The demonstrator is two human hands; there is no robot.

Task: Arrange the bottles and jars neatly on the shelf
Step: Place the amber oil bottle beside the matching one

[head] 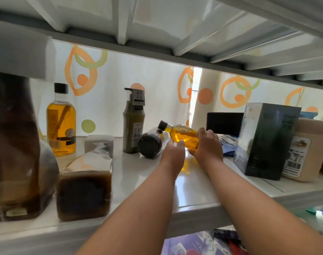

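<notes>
My right hand (208,144) grips a small amber bottle (182,134) with a black cap, tilted with its neck up to the left, just above the white shelf (193,181). My left hand (172,153) cups under the bottle's lower end, fingers apart, touching it. A dark jar (150,144) lies on its side just left of my hands. Behind it stands an upright green pump bottle (133,129). A taller amber bottle (61,124) stands at the back left.
Two large dark bottles, a tall one (19,153) and a low square one (85,184), fill the front left. A dark box (263,142) and a beige tub (308,151) stand at the right, a black box (224,123) behind. Another shelf hangs close overhead.
</notes>
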